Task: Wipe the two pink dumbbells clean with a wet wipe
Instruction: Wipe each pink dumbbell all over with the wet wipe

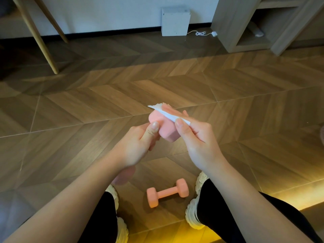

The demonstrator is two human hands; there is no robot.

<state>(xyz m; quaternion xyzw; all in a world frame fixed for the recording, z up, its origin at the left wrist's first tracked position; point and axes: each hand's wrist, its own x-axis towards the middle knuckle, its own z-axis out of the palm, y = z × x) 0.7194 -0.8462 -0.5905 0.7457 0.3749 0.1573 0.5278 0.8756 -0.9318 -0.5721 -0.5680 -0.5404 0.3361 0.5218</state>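
Observation:
My left hand (138, 144) grips a pink dumbbell (164, 128) by its handle and holds it up over the floor. Its upper head points away from me; its lower head shows blurred under my left wrist. My right hand (196, 137) pinches a white wet wipe (168, 114) and lays it across the top of that upper head. A second pink dumbbell (167, 192) lies on the wooden floor between my feet, touched by neither hand.
My two white shoes (194, 204) flank the floor dumbbell. A white box (175, 21) with a cable stands against the far wall. Wooden chair legs (37, 37) rise at the back left, and a wooden shelf unit (263, 23) at the back right.

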